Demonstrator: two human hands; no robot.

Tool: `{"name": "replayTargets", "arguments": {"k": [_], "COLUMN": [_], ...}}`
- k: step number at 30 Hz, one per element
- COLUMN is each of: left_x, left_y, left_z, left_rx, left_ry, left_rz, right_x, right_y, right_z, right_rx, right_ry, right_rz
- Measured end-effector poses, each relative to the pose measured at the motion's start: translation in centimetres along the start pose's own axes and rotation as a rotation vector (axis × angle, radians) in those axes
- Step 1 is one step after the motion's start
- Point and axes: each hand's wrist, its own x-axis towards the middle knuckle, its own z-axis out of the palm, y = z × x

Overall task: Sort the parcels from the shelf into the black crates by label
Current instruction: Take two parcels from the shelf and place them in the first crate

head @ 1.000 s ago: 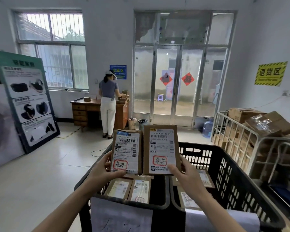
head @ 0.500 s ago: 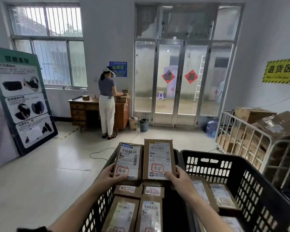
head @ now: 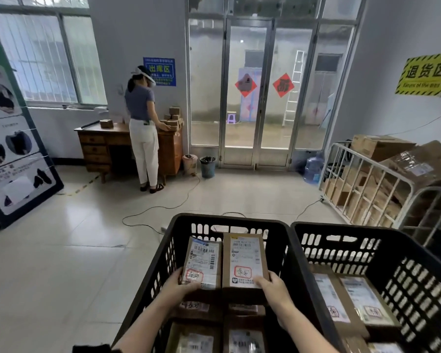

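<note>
The left hand point(head: 181, 284) clamps the near edge of the left parcel point(head: 203, 263) and the right hand point(head: 273, 286) the near corner of the right parcel point(head: 245, 261), thumbs on top; the boxes are held edge to edge, labels up, probably so their red-ringed marks can be compared. Both sit at lower centre of the frame, inside the left crate point(head: 227, 219) above the stacked parcels point(head: 196, 337), which suggests both belong there. The right crate point(head: 367, 229), at lower right, holds other parcels point(head: 351, 301).
</note>
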Motion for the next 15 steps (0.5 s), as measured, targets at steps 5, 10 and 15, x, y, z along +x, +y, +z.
{"name": "replayTargets", "arguments": {"k": [5, 10, 15], "left_x": [2.3, 3.1, 4.1], "left_y": [-1.5, -1.7, -1.7], "left_z": [0.6, 1.2, 1.7], "left_rx": [0.008, 0.044, 0.078], "left_ry": [0.062, 0.061, 0.092], "left_rz": [-0.038, 0.016, 0.062], "right_x": [1.9, 3.3, 4.4], "right_y": [1.1, 1.9, 1.5], "right_z": [0.8, 1.0, 1.3], "right_rx": [-0.032, -0.08, -0.116], "right_ry": [0.042, 0.121, 0.117], "right_rz": [0.065, 0.096, 0.066]}}
